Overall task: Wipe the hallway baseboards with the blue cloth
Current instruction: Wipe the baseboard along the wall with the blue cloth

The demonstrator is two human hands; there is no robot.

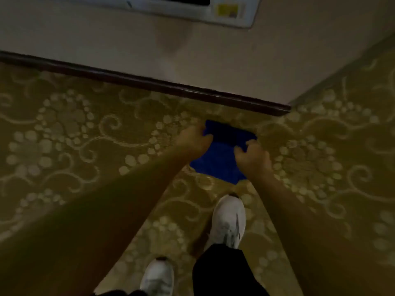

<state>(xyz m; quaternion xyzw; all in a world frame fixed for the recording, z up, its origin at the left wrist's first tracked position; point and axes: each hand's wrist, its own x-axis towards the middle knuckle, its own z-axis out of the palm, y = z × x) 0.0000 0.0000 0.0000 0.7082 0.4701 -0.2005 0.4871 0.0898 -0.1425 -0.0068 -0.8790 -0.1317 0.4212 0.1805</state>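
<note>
Head view. Hallway, dim light; picture somewhat blurred.

Carpet: gold, scroll-and-dot pattern, covers the floor up to the wall on both sides of an outside corner.

Wall: pale, plain. Corner falls at right of centre.

Baseboard: dark strip along the foot of the wall, running from the left edge to the corner. Not yet touched by anything.

Panel: white fixture on the wall at top, with a yellow label; its kind cannot be told.

Cloth: blue, held out between both hands above the carpet, near the baseboard's corner end but apart from it. Far edge looks folded over; a loose corner hangs toward the person. Judged soft, light and limp: it will sag wherever it is unsupported, so it is best bunched or folded into a pad in the palm, with flat fingers behind it.

Left hand: fingers curled, pinching the cloth's left edge.

Right hand: fingers curled, pinching the cloth's right edge.

Shoes: white, two, on the carpet below the cloth; dark trouser leg over the right one.

Step judged: readying the cloth before the first pass.
</note>
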